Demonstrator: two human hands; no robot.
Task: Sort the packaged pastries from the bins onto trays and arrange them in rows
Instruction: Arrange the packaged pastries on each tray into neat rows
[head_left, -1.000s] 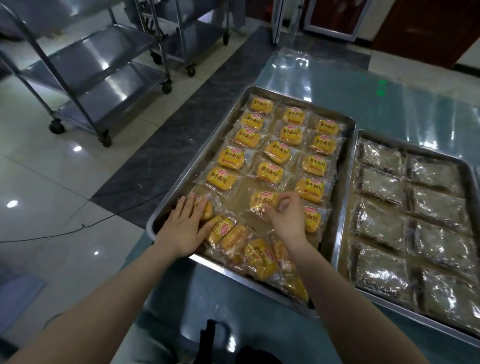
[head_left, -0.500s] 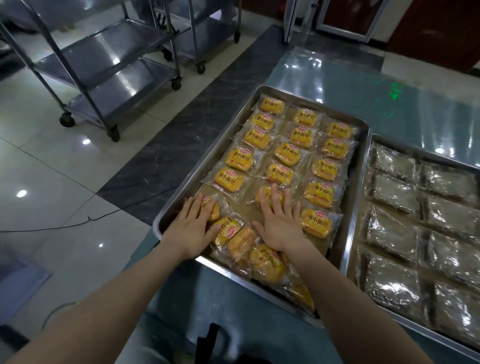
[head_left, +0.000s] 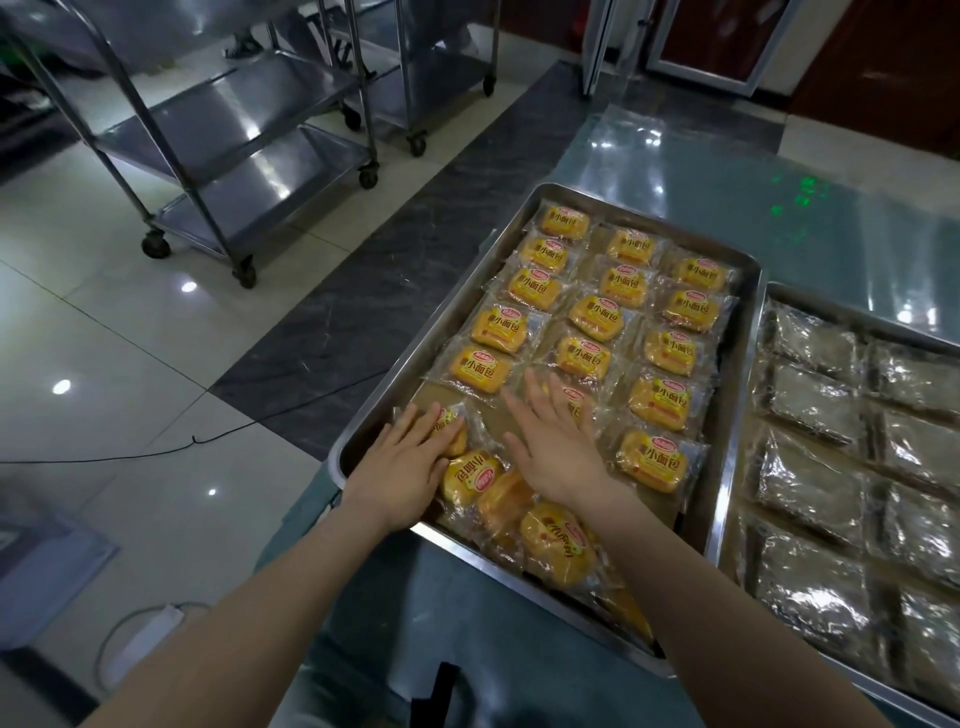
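Observation:
A steel tray (head_left: 737, 395) holds yellow packaged pastries (head_left: 597, 317) laid in three rows. A loose heap of the same packets (head_left: 550, 540) lies at the tray's near end. My left hand (head_left: 405, 462) rests flat, fingers spread, on one packet (head_left: 452, 421) at the near left corner. My right hand (head_left: 556, 436) lies flat with fingers apart over a middle-row packet (head_left: 574, 397), mostly covering it. Neither hand grips anything.
A second steel tray (head_left: 852, 317) to the right holds clear-wrapped dark pastries (head_left: 810, 488) in rows. Both trays sit on a glossy teal table (head_left: 727, 171). Wheeled steel racks (head_left: 234, 145) stand on the tiled floor at left, with a cable (head_left: 234, 431) across it.
My right hand went from pinching a middle-row packet to pressing flat on it with open fingers. The left hand stayed flat on the corner packet. The view shifted slightly.

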